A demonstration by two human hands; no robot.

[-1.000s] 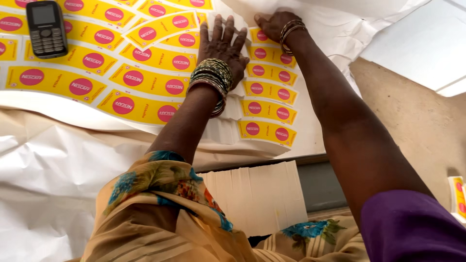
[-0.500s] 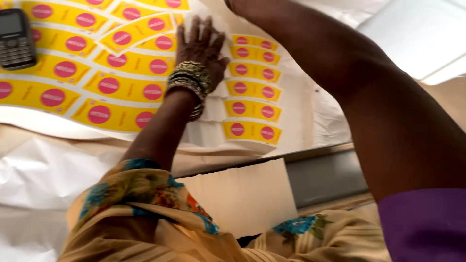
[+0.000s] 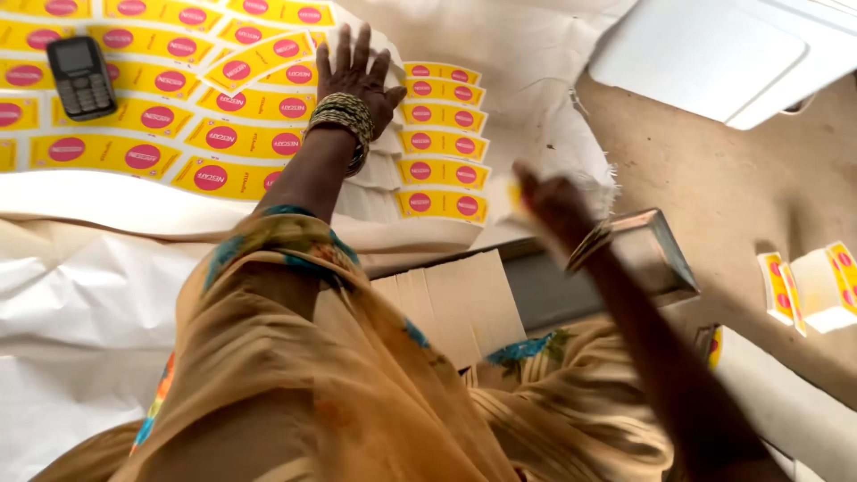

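The left hand (image 3: pixel 355 76), near the top centre of the frame, lies flat with fingers spread, palm down on the yellow labels (image 3: pixel 223 138); a stack of metal bangles (image 3: pixel 342 120) circles its wrist. The right hand (image 3: pixel 552 203), right of centre, is lifted clear of the surface and blurred; a scrap of yellow shows at its fingers, but whether it pinches anything cannot be told.

The labels are long yellow strips, each bearing a round magenta-red spot with pale lettering. They lie in overlapping rows across the upper left of the frame, and a neat column of them (image 3: pixel 439 138) runs down just right of the left hand, resting on a white paper sheet (image 3: pixel 98 201).

A small dark keypad phone (image 3: pixel 80 77) sits on the labels at upper left. Below the labels, at frame centre, lies a stack of plain cream cards (image 3: pixel 455 299), beside a grey metal tray (image 3: pixel 656 259). At the right edge, a few folded yellow-and-white pieces (image 3: pixel 808 286) rest on the brown floor.
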